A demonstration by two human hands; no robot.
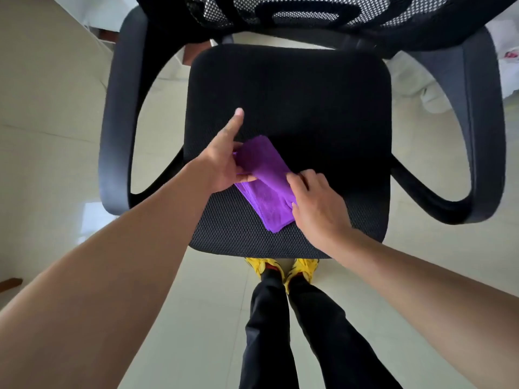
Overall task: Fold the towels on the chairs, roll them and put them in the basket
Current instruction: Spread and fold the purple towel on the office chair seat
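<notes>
A purple towel point(264, 183), folded into a narrow strip, lies on the front part of a black office chair's seat point(309, 102). The strip's far end is curled over into a roll. My left hand point(222, 164) grips that rolled end from the left, thumb underneath and index finger pointing straight up the seat. My right hand point(314, 200) holds the roll's right side, its fingers curled onto the cloth. The flat tail of the towel runs toward the seat's front edge. No basket is in view.
The chair has curved black armrests on the left point(118, 122) and right point(477, 122) and a mesh backrest point(295, 12) at the top. My legs in dark trousers and yellow shoes point(280, 270) stand just in front of the seat on a pale tiled floor.
</notes>
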